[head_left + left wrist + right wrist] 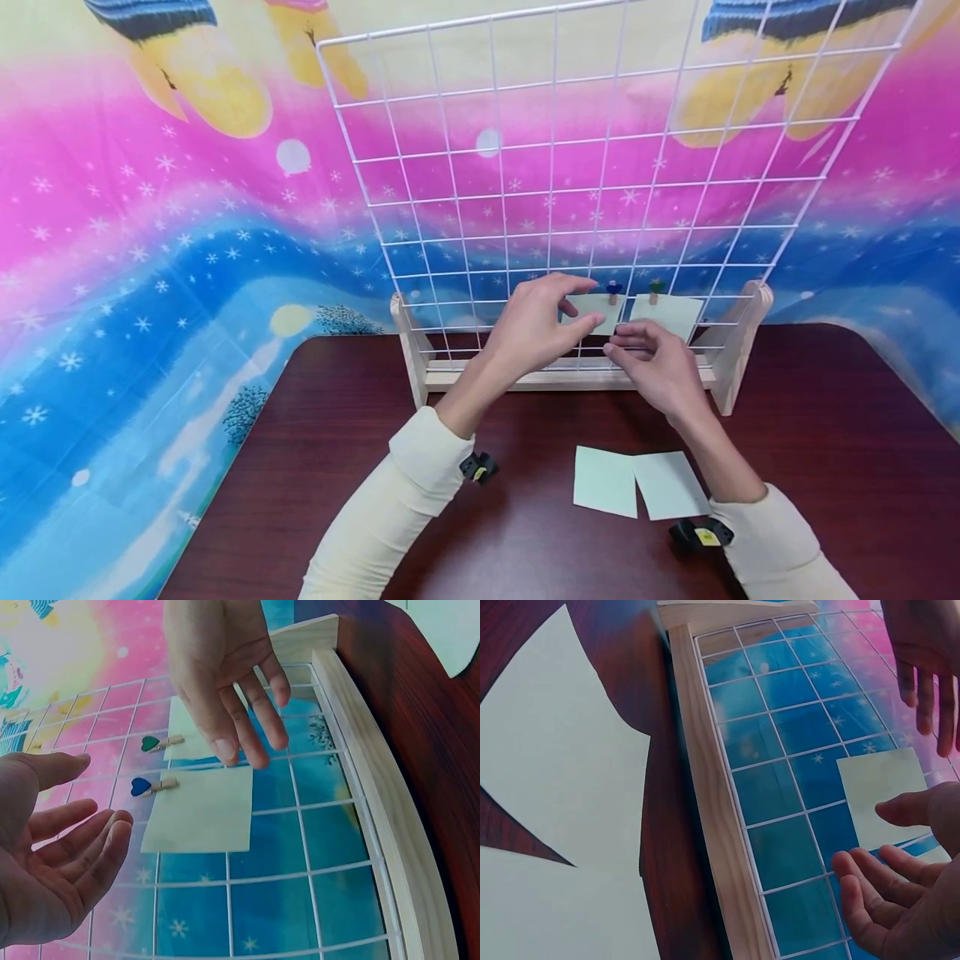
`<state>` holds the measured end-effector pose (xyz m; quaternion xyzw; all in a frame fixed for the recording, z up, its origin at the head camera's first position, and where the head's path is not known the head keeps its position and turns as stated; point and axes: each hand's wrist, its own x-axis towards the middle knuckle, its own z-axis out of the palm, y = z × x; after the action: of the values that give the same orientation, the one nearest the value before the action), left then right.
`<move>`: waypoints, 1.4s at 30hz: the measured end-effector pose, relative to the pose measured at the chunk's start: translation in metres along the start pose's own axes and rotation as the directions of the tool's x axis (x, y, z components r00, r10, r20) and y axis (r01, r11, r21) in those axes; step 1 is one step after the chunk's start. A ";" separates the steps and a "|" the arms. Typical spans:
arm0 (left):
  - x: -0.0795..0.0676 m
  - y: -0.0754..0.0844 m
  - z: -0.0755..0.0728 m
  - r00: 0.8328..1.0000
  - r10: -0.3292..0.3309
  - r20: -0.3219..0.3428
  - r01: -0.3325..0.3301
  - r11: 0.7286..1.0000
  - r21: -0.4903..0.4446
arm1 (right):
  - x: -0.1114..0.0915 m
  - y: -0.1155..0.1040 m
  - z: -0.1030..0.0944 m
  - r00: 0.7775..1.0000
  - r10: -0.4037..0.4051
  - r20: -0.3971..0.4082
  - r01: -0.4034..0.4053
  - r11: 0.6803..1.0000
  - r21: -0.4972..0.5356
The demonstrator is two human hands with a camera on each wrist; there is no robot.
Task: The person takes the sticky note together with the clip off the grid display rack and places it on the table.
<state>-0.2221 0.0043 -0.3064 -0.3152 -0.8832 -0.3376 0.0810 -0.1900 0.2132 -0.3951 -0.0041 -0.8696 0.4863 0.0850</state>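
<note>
Two pale green paper squares hang on the white wire grid. A small clothespin with a blue heart clips the left paper square, and one with a green heart clips the right paper square. My left hand hovers before the left paper, thumb and fingers apart, holding nothing. Low beside that same paper is my right hand, its fingers loosely bent and nothing between them. The right wrist view shows its thumb in front of the paper; whether it touches is unclear.
Two more pale green paper squares lie on the dark red-brown table, side by side in front of the grid. A wooden stand holds the grid upright. Behind hangs a pink and blue snowflake cloth.
</note>
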 end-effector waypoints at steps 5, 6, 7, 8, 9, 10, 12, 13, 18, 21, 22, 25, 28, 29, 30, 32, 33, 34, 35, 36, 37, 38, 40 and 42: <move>0.005 0.005 0.005 1.000 0.016 0.022 -0.017 1.000 0.010 | -0.002 0.000 0.002 1.000 0.011 0.005 -0.011 1.000 0.027; 0.006 0.006 0.005 1.000 0.016 0.024 -0.016 1.000 0.014 | -0.002 0.000 0.002 1.000 0.014 0.009 -0.014 1.000 0.027; 0.006 0.007 0.006 1.000 0.016 0.027 -0.017 1.000 0.017 | -0.002 0.000 0.003 1.000 0.017 0.013 -0.018 1.000 0.026; 0.007 0.007 0.006 0.999 0.019 0.029 -0.020 1.000 0.021 | -0.003 0.000 0.004 1.000 0.019 0.018 -0.020 1.000 0.024; 0.008 0.008 0.007 0.999 0.023 0.030 -0.024 0.999 0.023 | -0.003 0.000 0.004 1.000 0.020 0.021 -0.020 1.000 0.020; 0.008 0.009 0.007 0.999 0.025 0.032 -0.026 0.999 0.024 | -0.003 0.001 0.005 1.000 0.021 0.022 -0.021 1.000 0.016; 0.009 0.010 0.008 0.999 0.029 0.034 -0.030 0.999 0.030 | -0.004 0.001 0.006 1.000 0.022 0.020 -0.022 1.000 0.015; 0.010 0.010 0.009 0.999 0.030 0.034 -0.031 0.999 0.037 | -0.004 0.002 0.007 1.000 0.022 0.017 -0.022 1.000 0.020; 0.013 0.012 0.010 0.999 0.021 0.046 -0.023 0.998 0.050 | -0.005 0.001 0.010 0.999 0.040 -0.001 -0.040 0.997 0.071; 0.016 0.012 0.012 0.998 0.005 0.056 -0.008 0.998 0.060 | -0.005 -0.001 0.012 0.998 0.054 -0.011 -0.053 0.992 0.111; 0.018 0.012 0.013 0.998 0.001 0.057 -0.005 0.998 0.069 | -0.005 -0.001 0.012 0.998 0.057 -0.015 -0.055 0.991 0.119; 0.022 0.013 0.016 0.998 -0.002 0.058 -0.004 0.994 0.107 | -0.005 -0.002 0.013 0.998 0.060 -0.030 -0.056 0.989 0.135; 0.026 0.014 0.019 0.999 0.010 0.049 -0.017 0.989 0.148 | -0.005 -0.002 0.014 0.997 0.065 -0.050 -0.058 0.990 0.125; 0.027 0.014 0.020 0.999 0.014 0.044 -0.020 0.987 0.160 | -0.005 -0.002 0.014 0.996 0.066 -0.057 -0.059 0.991 0.122; 0.028 0.014 0.021 0.999 0.016 0.039 -0.023 0.984 0.175 | -0.006 -0.002 0.014 0.996 0.067 -0.064 -0.059 0.991 0.120; 0.030 0.014 0.022 0.999 0.024 0.024 -0.028 0.979 0.200 | -0.006 -0.001 0.014 0.994 0.071 -0.082 -0.061 0.991 0.115; 0.031 0.013 0.023 1.000 0.026 0.018 -0.029 0.977 0.213 | -0.006 -0.001 0.013 0.993 0.073 -0.092 -0.063 0.991 0.116; 0.031 0.013 0.024 1.000 0.028 0.011 -0.030 0.974 0.226 | -0.006 -0.001 0.013 0.992 0.076 -0.101 -0.064 0.991 0.114; 0.032 0.013 0.025 1.000 0.030 0.003 -0.030 0.971 0.236 | -0.006 -0.001 0.013 0.991 0.079 -0.109 -0.067 0.991 0.115; 0.032 0.013 0.026 0.999 0.033 -0.005 -0.031 0.969 0.247 | -0.006 -0.001 0.014 0.990 0.083 -0.117 -0.069 0.991 0.116; 0.032 0.013 0.026 0.999 0.036 -0.013 -0.032 0.966 0.258 | -0.006 -0.001 0.014 0.988 0.087 -0.126 -0.072 0.991 0.117; 0.032 0.013 0.027 0.999 0.041 -0.020 -0.034 0.962 0.270 | -0.006 0.000 0.014 0.987 0.093 -0.134 -0.077 0.990 0.119; 0.032 0.013 0.029 0.998 0.059 -0.035 -0.046 0.953 0.301 | -0.005 0.000 0.015 0.984 0.105 -0.147 -0.085 0.987 0.135; 0.033 0.013 0.031 0.996 0.078 -0.049 -0.057 0.940 0.337 | -0.004 0.001 0.017 0.980 0.119 -0.162 -0.091 0.981 0.171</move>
<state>-0.2376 0.0483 -0.3109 -0.3162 -0.9136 -0.1890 0.1723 -0.1884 0.1989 -0.4054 -0.0848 -0.8151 0.5573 0.1336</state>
